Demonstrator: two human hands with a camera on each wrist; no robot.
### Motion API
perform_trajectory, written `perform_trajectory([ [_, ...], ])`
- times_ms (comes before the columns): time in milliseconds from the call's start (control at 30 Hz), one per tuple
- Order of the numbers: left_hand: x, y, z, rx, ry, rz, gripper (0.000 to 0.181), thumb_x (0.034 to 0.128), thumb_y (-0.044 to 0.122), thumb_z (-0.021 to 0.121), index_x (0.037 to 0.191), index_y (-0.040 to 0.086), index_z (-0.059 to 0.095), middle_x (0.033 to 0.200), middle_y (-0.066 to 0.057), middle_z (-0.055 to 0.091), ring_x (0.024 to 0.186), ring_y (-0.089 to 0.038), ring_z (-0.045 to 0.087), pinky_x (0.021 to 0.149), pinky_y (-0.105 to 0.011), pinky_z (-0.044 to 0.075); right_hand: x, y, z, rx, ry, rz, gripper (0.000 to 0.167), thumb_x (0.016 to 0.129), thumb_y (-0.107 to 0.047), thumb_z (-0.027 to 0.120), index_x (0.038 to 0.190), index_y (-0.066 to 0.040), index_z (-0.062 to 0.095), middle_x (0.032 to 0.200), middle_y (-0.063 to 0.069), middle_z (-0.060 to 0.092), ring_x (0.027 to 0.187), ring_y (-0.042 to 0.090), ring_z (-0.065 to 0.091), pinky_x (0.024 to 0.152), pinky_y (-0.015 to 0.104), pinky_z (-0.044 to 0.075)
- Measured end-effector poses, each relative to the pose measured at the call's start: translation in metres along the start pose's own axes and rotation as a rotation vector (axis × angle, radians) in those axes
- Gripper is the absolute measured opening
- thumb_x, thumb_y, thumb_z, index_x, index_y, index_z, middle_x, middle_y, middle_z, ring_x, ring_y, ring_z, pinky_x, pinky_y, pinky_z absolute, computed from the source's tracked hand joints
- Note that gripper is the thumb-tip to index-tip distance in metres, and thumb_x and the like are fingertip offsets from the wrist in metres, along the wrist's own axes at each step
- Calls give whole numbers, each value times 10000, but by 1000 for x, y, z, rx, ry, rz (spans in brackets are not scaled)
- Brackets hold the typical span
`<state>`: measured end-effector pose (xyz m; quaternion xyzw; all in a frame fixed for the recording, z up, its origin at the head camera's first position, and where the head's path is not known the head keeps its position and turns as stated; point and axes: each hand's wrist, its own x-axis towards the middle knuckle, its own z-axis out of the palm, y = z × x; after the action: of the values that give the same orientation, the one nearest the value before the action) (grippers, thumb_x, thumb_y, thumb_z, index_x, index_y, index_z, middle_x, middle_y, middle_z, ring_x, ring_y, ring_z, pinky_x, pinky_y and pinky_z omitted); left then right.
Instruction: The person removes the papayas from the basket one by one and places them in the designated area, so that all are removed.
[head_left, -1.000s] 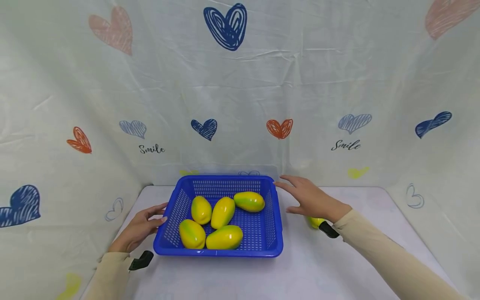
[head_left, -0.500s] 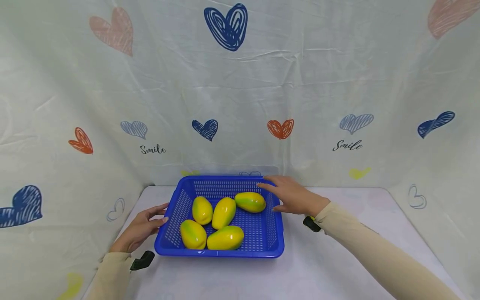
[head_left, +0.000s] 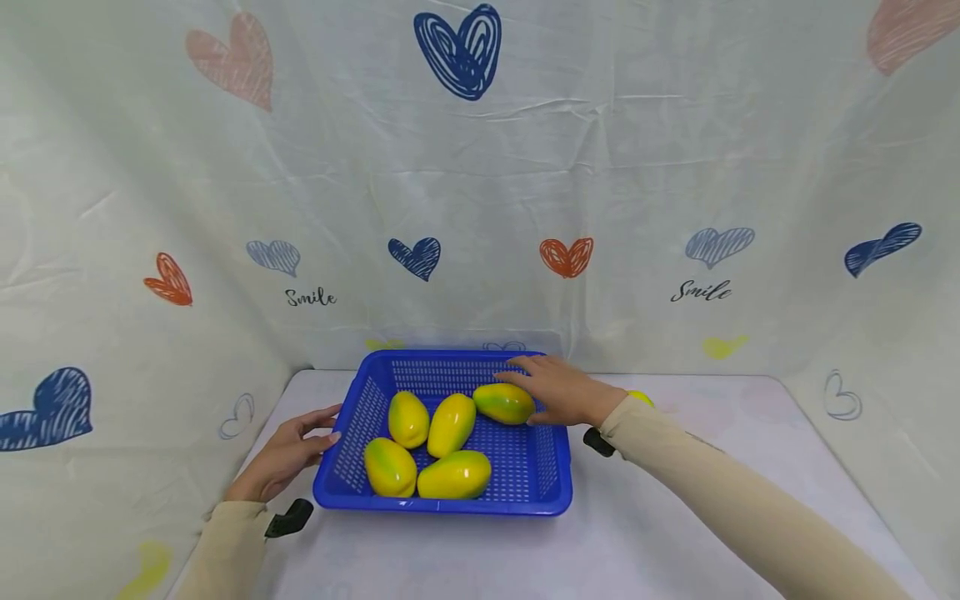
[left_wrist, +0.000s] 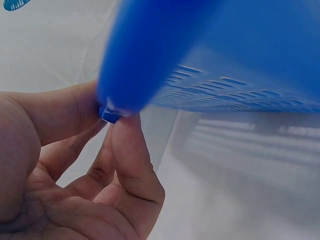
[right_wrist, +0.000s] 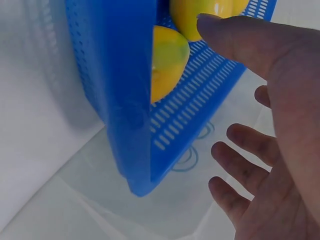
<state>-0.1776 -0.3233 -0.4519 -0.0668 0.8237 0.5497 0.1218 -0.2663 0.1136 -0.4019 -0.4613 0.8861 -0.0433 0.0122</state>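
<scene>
Here's your left hand [head_left: 288,450] pinching the blue basket [head_left: 442,505] at its left edge, on the counter [head_left: 600,542]; your right hand [head_left: 561,392] spreads by the rightmost yellow fruit [head_left: 502,403], contact unclear. Four other fruits [head_left: 454,475] lie inside; another yellow piece [head_left: 641,397] peeks past your right sleeve [head_left: 720,483].

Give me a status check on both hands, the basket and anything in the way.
Left hand pinching blue basket at its left side. Right hand beside rear-right yellow fruit, contact unclear. Five fruits inside basket. No obstruction visible.
</scene>
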Motion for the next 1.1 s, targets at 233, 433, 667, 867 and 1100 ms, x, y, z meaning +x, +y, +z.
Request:
perform_trajectory([
  [233,-3,3,2,2,6,-4,630,1074,72,597,1627,-44,318,1441,-318,445,945,-205,643,836,-262,587,14,-3,4,11,-80,40,762,901,-236,870,1559,-120,504,1555,212,500,1398,417,513,1194,585,382],
  [433,-3,3,3,-3,8,-13,632,1074,76,602,1630,-32,322,1451,-318,447,947,-208,641,840,-266,584,23,-4,9,11,-159,110,747,920,-265,852,1569,-151,502,1555,179,504,1414,396,501,1205,558,378],
  [667,-5,1,2,-11,3,-10,637,1072,77,606,1629,-36,319,1468,-323,436,949,-209,638,827,-261,579,31,-6,14,37,-216,165,716,926,-248,843,1559,-170,518,1515,142,542,1397,364,516,1200,543,388],
  [867,-3,0,2,-3,13,-9,644,1068,85,618,1628,-34,323,1446,-319,447,938,-210,631,821,-265,575,37,-10,17,41,-246,198,700,911,-207,856,1535,-156,542,1446,139,580,1359,367,537,1182,540,408],
  [1100,-1,0,3,3,27,-7,626,1069,73,608,1626,-25,339,1409,-291,477,931,-212,625,816,-268,575,41,-15,18,-14,-279,232,731,892,-230,878,1539,-166,544,1418,139,583,1345,352,544,1182,521,415],
])
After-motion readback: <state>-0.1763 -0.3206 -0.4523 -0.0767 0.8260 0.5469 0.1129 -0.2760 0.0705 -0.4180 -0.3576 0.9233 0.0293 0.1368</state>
